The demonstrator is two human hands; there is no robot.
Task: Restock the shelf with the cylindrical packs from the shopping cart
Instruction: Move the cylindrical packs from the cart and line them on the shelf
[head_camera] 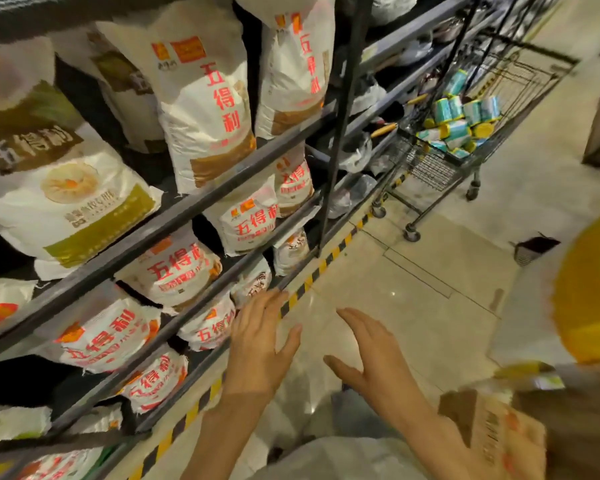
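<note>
- We face the shelf (174, 220), a dark metal rack running away to the upper right, its tiers leaning with big white flour sacks (201, 109) printed in red; they stand face-out, we judge so the labels can be read from the aisle.
- The shopping cart (465, 140) stands further along the aisle, close against the rack's far bay and well apart from us, probably parked there to keep the walkway free.
- In its upper basket lie the cylindrical packs (459, 121), teal and white with yellow ends, heaped loosely on their sides; none is in our hands, so the restocking of this load looks not yet begun.
- A yellow-and-white pack (589, 299) looms blurred at the right edge; we cannot tell what holds it.
- Our left hand (257, 344) hangs near the lowest shelf rail, fingers straight and spread, holding nothing.
- Our right hand (371, 355) hovers just beside it over the floor, likewise wide and empty, both seemingly free for a walk to the cart.
</note>
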